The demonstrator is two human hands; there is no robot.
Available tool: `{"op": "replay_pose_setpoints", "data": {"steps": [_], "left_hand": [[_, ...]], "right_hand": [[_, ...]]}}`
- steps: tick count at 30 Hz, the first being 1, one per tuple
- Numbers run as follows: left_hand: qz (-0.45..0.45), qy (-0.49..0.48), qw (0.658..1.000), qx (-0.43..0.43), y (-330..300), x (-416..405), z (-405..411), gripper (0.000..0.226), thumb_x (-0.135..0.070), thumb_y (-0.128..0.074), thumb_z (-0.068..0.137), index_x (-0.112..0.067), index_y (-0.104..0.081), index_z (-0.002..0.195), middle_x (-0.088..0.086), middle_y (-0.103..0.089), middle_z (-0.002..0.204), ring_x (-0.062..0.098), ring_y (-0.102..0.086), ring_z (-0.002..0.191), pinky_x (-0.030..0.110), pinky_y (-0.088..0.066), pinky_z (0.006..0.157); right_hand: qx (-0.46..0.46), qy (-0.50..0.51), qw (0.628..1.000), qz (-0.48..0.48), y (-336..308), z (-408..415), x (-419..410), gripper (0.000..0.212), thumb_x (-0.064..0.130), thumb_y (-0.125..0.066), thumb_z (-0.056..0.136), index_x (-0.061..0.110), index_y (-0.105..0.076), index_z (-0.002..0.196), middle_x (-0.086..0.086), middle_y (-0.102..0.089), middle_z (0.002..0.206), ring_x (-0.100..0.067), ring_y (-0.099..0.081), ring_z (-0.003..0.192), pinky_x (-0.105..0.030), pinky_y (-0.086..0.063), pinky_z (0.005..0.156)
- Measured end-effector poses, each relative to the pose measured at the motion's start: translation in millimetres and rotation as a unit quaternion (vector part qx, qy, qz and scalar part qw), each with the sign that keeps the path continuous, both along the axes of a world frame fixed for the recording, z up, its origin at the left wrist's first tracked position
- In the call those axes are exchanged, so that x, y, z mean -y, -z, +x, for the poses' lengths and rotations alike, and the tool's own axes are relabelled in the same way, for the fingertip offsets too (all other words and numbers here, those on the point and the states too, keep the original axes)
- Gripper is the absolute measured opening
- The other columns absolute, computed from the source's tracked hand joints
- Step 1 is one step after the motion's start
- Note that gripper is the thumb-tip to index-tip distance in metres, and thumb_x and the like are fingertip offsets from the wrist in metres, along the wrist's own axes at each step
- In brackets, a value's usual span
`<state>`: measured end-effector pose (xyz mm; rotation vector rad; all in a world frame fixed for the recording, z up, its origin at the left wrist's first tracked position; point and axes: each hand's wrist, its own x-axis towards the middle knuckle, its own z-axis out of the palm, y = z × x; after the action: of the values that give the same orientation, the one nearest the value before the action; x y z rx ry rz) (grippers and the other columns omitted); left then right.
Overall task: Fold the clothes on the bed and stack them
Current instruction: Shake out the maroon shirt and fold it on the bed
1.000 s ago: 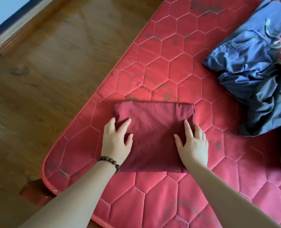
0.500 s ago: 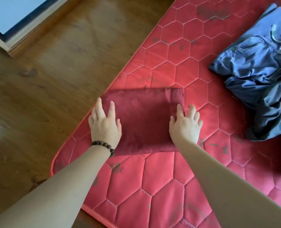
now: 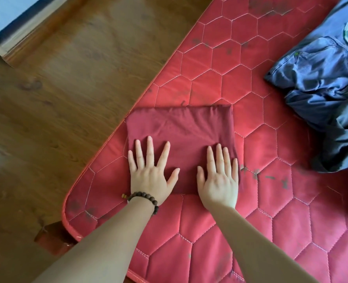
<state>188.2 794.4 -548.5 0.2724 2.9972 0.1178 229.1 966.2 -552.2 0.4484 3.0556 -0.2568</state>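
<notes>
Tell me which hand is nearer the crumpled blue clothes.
Right. The right hand lies on the folded maroon cloth's side facing the crumpled blue clothes; the left hand presses its far side.

You see a dark red garment (image 3: 181, 129) folded into a flat rectangle, lying on the red quilted bed (image 3: 271, 201) close to its left edge. Well to the right of it, blue-grey clothes (image 3: 324, 94) lie crumpled and unfolded in a heap.

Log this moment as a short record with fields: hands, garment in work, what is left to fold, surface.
left hand: flat, fingers spread, pressing the folded maroon garment
right hand: flat, fingers straight, pressing its right part
garment state: folded into a rectangle near the mattress edge
left to fold: crumpled blue and grey clothes at far right
surface: red quilted mattress
</notes>
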Motion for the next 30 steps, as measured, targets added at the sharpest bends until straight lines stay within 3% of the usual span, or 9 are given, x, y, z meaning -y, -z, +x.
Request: {"op": "replay_pose_setpoints", "data": {"steps": [6, 10, 13, 18, 25, 30], "left_hand": [[0.012, -0.004, 1.0, 0.002, 1.4, 3.1, -2.7, 0.078, -0.07, -0.028, 0.083, -0.036, -0.013, 0.151, 0.023, -0.004, 0.157, 0.036, -0.002, 0.146, 0.055, -0.006, 0.117], [-0.008, 0.011, 0.996, 0.085, -20.3, 6.5, -9.0, 0.078, -0.069, -0.03, 0.085, -0.037, -0.003, 0.151, 0.021, 0.006, 0.158, 0.034, 0.004, 0.147, 0.051, -0.004, 0.118], [0.013, 0.02, 0.992, 0.122, -57.7, 6.6, -4.2, 0.074, -0.059, -0.037, 0.091, -0.032, -0.004, 0.152, 0.017, 0.001, 0.159, 0.029, -0.001, 0.147, 0.047, -0.007, 0.118], [0.09, 0.076, 0.991, 0.059, -138.7, -0.5, 29.1, 0.068, -0.048, -0.044, 0.092, -0.024, -0.019, 0.151, 0.011, -0.018, 0.158, 0.026, -0.013, 0.146, 0.045, -0.01, 0.119], [0.093, 0.133, 0.985, 0.05, -249.1, -14.6, 90.7, 0.064, -0.048, -0.039, 0.093, -0.02, -0.027, 0.149, 0.008, -0.033, 0.153, 0.023, -0.02, 0.145, 0.044, -0.013, 0.118], [0.091, 0.184, 0.977, 0.065, -306.8, -52.4, 140.6, 0.065, -0.05, -0.034, 0.094, -0.022, -0.021, 0.151, 0.006, -0.031, 0.154, 0.022, -0.017, 0.146, 0.045, -0.012, 0.118]], "right_hand": [[0.04, 0.036, 0.998, -0.026, -3.7, 0.6, -0.3, 0.067, 0.054, -0.025, 0.093, 0.024, -0.018, 0.153, -0.006, -0.009, 0.161, -0.022, -0.008, 0.148, -0.039, -0.006, 0.12], [0.12, 0.016, 0.991, -0.06, -25.1, -1.3, -8.7, 0.063, 0.051, -0.024, 0.099, 0.027, -0.003, 0.154, -0.001, 0.008, 0.161, -0.017, 0.008, 0.148, -0.036, 0.004, 0.12], [0.13, 0.055, 0.986, -0.085, -60.4, 11.1, -15.6, 0.06, 0.045, -0.026, 0.101, 0.023, -0.009, 0.154, -0.003, 0.001, 0.162, -0.018, 0.005, 0.148, -0.037, 0.001, 0.12], [0.075, 0.125, 0.982, -0.118, -137.2, 67.1, -25.0, 0.055, 0.038, -0.034, 0.101, 0.021, -0.022, 0.152, -0.006, -0.015, 0.16, -0.02, -0.005, 0.148, -0.037, -0.005, 0.12], [0.034, 0.219, 0.966, -0.132, -248.9, 165.2, -40.4, 0.054, 0.031, -0.04, 0.098, 0.02, -0.026, 0.15, -0.01, -0.023, 0.157, -0.025, -0.013, 0.146, -0.041, -0.014, 0.119], [0.028, 0.266, 0.957, -0.116, -310.9, 235.7, -61.4, 0.054, 0.031, -0.039, 0.099, 0.022, -0.027, 0.15, -0.009, -0.021, 0.157, -0.026, -0.014, 0.146, -0.042, -0.014, 0.119]]}}
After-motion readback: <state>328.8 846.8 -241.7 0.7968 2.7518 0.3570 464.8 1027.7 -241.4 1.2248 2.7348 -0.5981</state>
